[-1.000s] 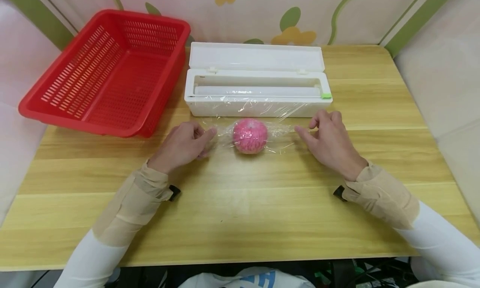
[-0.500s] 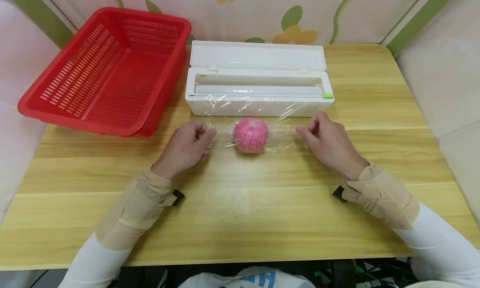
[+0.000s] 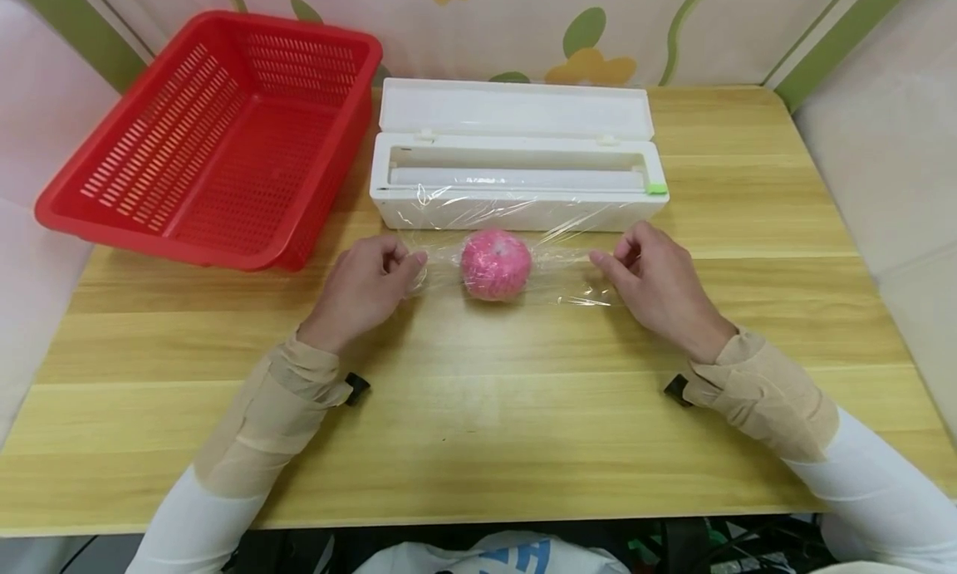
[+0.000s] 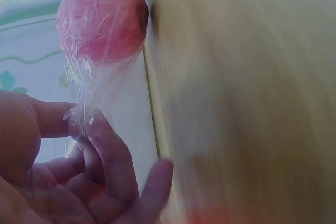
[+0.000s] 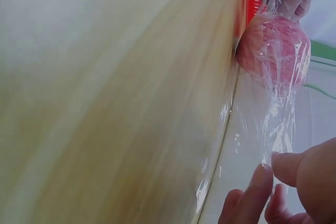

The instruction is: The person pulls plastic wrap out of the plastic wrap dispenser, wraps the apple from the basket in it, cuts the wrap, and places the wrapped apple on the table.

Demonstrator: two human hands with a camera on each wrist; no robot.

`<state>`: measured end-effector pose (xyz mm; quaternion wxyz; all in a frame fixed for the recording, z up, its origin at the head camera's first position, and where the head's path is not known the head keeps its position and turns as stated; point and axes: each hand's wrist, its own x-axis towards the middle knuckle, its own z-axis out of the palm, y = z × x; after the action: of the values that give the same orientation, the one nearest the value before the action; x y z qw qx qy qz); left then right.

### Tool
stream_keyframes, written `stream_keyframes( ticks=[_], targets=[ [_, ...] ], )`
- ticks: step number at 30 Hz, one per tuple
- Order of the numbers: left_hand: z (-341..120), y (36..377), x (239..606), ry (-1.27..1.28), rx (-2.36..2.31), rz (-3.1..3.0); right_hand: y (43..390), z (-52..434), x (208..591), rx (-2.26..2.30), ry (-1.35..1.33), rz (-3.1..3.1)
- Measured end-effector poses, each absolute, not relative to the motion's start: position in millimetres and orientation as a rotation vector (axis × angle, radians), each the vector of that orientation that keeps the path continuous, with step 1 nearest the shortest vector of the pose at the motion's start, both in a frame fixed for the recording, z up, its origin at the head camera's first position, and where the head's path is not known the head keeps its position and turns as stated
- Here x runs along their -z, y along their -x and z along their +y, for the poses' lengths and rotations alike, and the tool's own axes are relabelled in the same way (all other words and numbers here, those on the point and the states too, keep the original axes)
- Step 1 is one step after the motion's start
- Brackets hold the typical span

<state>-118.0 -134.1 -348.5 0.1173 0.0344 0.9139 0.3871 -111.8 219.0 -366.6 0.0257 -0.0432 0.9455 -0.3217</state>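
A pink-red apple (image 3: 496, 264) lies on the wooden table (image 3: 478, 408), rolled inside a sheet of clear cling film (image 3: 568, 268). My left hand (image 3: 366, 287) pinches the film's left end between thumb and fingers (image 4: 86, 124), close to the apple (image 4: 102, 22). On the other side my right hand (image 3: 650, 279) pinches the right end, with the wrapped apple (image 5: 274, 45) a little way from its fingertips (image 5: 286, 166). The film is stretched between both hands and still runs back toward the white cling film dispenser (image 3: 516, 163), whose lid is open.
A red slotted basket (image 3: 213, 138) stands at the back left of the table, tilted against the wall. The dispenser sits just behind the apple. Bare wood spreads out in front of my hands to the near edge.
Both hands have kept their pinch and shifted slightly away from me. The apple has rolled a little toward the dispenser, and the film on the right lies more stretched out.
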Motion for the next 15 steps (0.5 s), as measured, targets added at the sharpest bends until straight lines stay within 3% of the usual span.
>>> stream_keyframes(
  ticks=[15],
  targets=[
    [-135.9, 117.8, 352.9, -0.120, -1.125, 2.610, 109.8, 219.7, 362.7, 0.958, 0.089, 2.842]
  ],
)
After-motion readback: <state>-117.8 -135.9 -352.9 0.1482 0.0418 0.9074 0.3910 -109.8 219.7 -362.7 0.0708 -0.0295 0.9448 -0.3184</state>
